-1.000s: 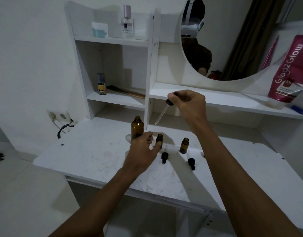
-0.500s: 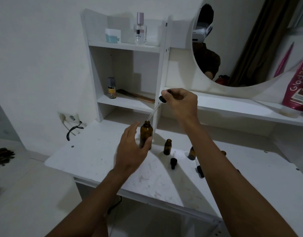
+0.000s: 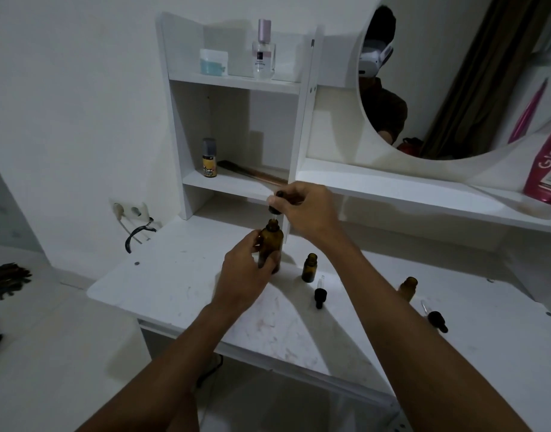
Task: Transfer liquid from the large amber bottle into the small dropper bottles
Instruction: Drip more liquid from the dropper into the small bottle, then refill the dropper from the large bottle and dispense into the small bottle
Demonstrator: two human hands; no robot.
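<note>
The large amber bottle [image 3: 271,244] stands upright on the white table [image 3: 180,285], and my left hand [image 3: 246,272] is wrapped around its body. Directly above the bottle's mouth, my right hand [image 3: 305,213] pinches the black bulb of a dropper [image 3: 275,207]; the glass tube goes down into the neck. One small amber bottle [image 3: 309,268] stands open just right of the large one. A second small bottle [image 3: 408,286] shows beyond my right forearm. Two loose dropper caps, one [image 3: 320,294] near the first small bottle and another [image 3: 436,318] farther right, lie on the table.
A white shelf unit [image 3: 237,82] rises behind the bottles, with a perfume bottle [image 3: 263,51], a small yellow-labelled bottle [image 3: 209,158] and a brush. A round mirror and a pink tube [image 3: 548,163] are at the right. A wall socket with a cable [image 3: 134,213] is at the left.
My left hand left the small bottle and closed around the large amber bottle. My right hand carried the dropper left and lowered its tube into that bottle's neck.
</note>
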